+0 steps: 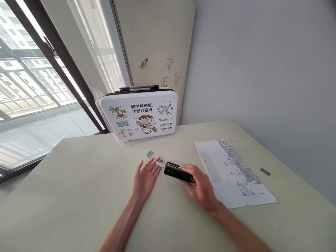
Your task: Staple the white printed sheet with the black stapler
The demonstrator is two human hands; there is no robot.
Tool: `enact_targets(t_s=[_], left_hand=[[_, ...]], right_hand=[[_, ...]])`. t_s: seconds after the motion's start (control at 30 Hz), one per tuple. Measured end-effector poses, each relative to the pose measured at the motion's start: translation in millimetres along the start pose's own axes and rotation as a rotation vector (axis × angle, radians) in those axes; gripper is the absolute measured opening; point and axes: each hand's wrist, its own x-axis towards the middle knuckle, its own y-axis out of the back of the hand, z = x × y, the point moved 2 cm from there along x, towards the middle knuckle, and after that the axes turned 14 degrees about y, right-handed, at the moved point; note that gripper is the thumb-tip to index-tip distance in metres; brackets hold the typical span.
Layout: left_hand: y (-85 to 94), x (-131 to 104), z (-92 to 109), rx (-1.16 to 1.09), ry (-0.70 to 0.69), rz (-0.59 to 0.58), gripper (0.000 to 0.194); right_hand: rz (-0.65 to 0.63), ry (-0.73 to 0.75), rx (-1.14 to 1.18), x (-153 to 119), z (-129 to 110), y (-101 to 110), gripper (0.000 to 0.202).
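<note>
A black stapler (178,173) with a red end is gripped in my right hand (201,185), its metal part pointing left over the fingers of my left hand (146,177). The left palm faces up with fingers spread, near the middle of the table. Whether the metal part touches those fingers is unclear. Just beyond the left fingertips lie small grey staple strips (149,154). To the right of my right hand is a white printed sheet (214,171) with a band of dark print along its right side. Another dark staple strip (265,172) lies farther right.
A white cartoon-printed case (139,115) in clear plastic wrap stands at the back of the pale green table (78,182). Behind it are a stained pillar (157,38) and a grey wall (257,70). A sliding window (31,70) is on the left.
</note>
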Motion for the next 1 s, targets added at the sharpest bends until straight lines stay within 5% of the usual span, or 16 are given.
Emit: enact_targets(t_s=[0.1,0.27,0.47,1.0], left_hand=[[0.0,-1.4,-5.1,-0.04,0.096,-0.054,0.037],[3.7,0.2,-12.9,-0.005,0.176,-0.133,0.036],[7.2,3.7,-15.1,0.009,0.174,-0.119,0.033],[4.3,4.5,-14.4,0.106,0.127,-0.006,0.025]], right_hand=[[-0.033,0.205,-0.064,1.1,-7.7,0.3,0.047],[-0.069,0.327,-0.191,-2.3,-18.3,-3.6,0.047],[-0.111,0.344,-0.264,-5.9,-21.0,-5.2,0.037],[0.013,0.283,-0.333,-3.2,-20.0,1.1,0.04]])
